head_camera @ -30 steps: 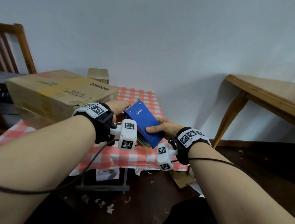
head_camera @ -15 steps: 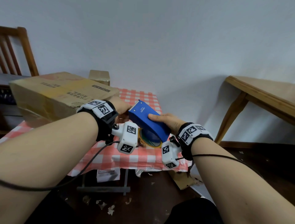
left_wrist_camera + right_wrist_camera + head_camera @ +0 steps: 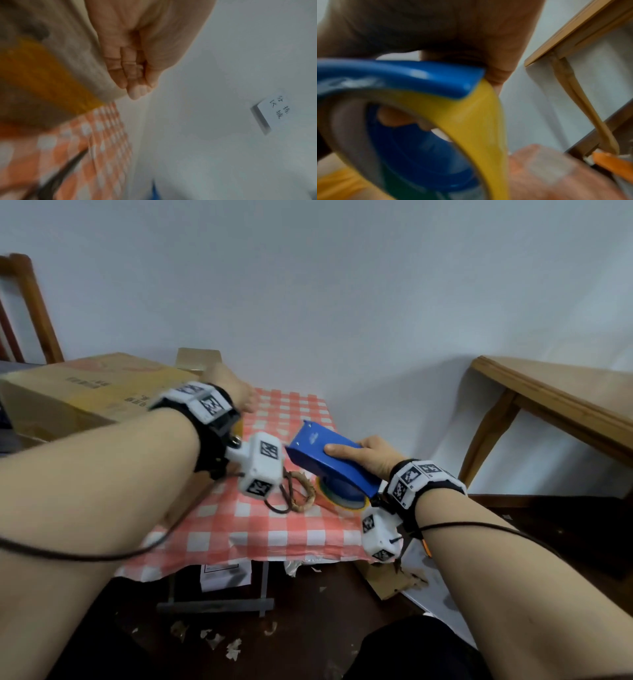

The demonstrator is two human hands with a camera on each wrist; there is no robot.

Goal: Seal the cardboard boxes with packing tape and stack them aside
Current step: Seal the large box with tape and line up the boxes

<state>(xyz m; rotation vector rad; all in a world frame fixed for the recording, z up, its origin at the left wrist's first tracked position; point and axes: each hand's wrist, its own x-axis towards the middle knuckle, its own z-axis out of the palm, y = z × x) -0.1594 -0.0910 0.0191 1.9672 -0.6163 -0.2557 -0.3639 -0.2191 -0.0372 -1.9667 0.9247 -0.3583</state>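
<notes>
A large cardboard box [image 3: 85, 395] lies on the left of the checked tablecloth [image 3: 257, 529], with a small box [image 3: 198, 359] behind it. My left hand [image 3: 236, 392] is at the big box's near right corner. In the left wrist view its fingers [image 3: 135, 75] lie straight and together along the box wall [image 3: 60, 54], holding nothing. My right hand [image 3: 363, 455] grips a blue tape dispenser [image 3: 329, 457] just above the cloth's right part, apart from the box. The right wrist view shows its yellow tape roll [image 3: 479, 115] under the blue cover [image 3: 412, 75].
A coil of twine [image 3: 301, 491] lies on the cloth beside the dispenser. A wooden table [image 3: 565, 402] stands at the right and a wooden chair [image 3: 30, 309] at the far left. Cardboard scraps [image 3: 387, 583] litter the dark floor. A paper note [image 3: 272, 112] is stuck on the wall.
My left hand has let go of the dispenser and moved up and left to the big box's corner. My right hand has tipped the dispenser flatter and shifted it right.
</notes>
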